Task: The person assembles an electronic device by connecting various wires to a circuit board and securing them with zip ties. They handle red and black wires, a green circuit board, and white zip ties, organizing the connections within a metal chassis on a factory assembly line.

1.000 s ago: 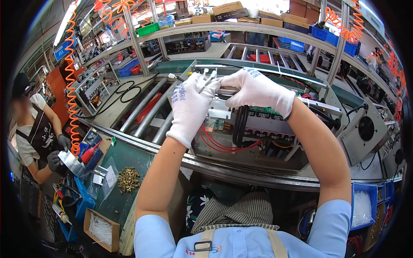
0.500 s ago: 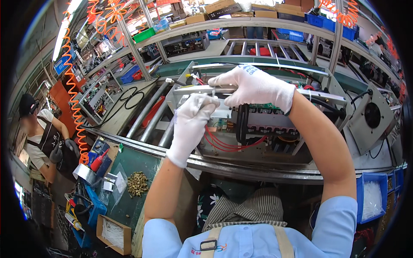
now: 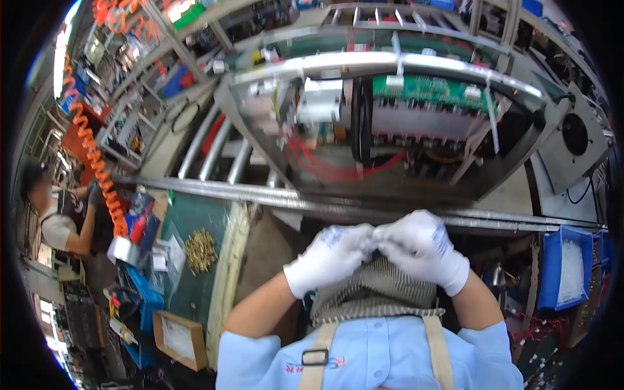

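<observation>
My left hand (image 3: 333, 255) and my right hand (image 3: 426, 248), both in white knit gloves, meet in front of my striped apron (image 3: 374, 289). The fingertips of both are pinched together; anything between them is hidden. Beyond the bench's front edge stands an open metal chassis (image 3: 455, 188), apart from both hands. Inside it show a green circuit board (image 3: 429, 90), thick black cables (image 3: 361, 123) and looping red wires (image 3: 344, 172). From its upper bar hangs a thin white cable tie (image 3: 493, 123).
Brass fittings (image 3: 200, 251) lie piled on the green bench at left, near a cardboard box (image 3: 179, 339) of white strips. A blue bin (image 3: 551, 273) with white cable ties stands at right. An orange coiled hose (image 3: 91, 146) hangs at left, before a co-worker (image 3: 65, 218).
Both hands have left the chassis and come back toward my body, fingertips together. The view has tilted downward, and the chassis appears higher and blurred.
</observation>
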`<state>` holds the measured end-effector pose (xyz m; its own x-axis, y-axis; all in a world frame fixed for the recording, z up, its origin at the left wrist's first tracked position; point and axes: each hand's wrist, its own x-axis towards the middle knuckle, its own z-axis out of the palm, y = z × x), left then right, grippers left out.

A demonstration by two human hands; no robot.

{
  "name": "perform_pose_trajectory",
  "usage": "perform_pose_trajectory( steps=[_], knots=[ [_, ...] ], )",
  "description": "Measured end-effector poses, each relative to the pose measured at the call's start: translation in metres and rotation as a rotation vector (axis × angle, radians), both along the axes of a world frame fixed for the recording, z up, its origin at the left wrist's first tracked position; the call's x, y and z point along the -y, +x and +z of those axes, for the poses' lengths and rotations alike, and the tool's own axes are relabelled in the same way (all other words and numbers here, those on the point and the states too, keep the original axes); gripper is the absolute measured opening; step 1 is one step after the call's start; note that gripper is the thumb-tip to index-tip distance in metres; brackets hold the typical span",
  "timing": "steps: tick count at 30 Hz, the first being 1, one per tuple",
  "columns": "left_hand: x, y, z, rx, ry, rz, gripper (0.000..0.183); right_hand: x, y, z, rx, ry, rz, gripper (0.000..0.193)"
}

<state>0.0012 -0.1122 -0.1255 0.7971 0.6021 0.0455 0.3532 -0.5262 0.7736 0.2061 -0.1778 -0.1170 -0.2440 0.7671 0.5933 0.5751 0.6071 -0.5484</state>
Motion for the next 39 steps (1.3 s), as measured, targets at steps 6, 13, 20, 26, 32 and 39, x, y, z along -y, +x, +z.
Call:
perform_pose_trajectory(
  steps=[6, 13, 20, 26, 32, 39],
  knots=[
    [-0.012, -0.017, 0.031, 0.396, 0.025, 0.433, 0.036, 0.029, 0.035, 0.012, -0.384, -0.318, -0.373, 0.009],
    [0.005, 0.006, 0.021, -0.037, 0.28, 0.097, 0.021, -0.004, 0.014, 0.022, 0.079, 0.066, -0.223, 0.024],
    [-0.003, 0.015, 0.029, 0.077, 0.362, 0.041, 0.014, 0.004, 0.011, 0.057, 0.5, -0.048, -0.186, 0.028],
    [-0.058, 0.004, 0.113, 0.723, -0.356, 0.366, 0.035, -0.012, 0.066, 0.085, -0.415, 0.093, -0.507, 0.024],
    [-0.103, 0.026, 0.116, 0.86, -0.898, 0.089, 0.035, -0.058, 0.053, 0.082, -0.187, 0.236, -0.507, 0.018],
    [-0.114, 0.023, 0.119, 0.856, -0.93, 0.096, 0.034, -0.026, 0.066, 0.077, -0.496, -0.016, -0.26, 0.023]
  ],
)
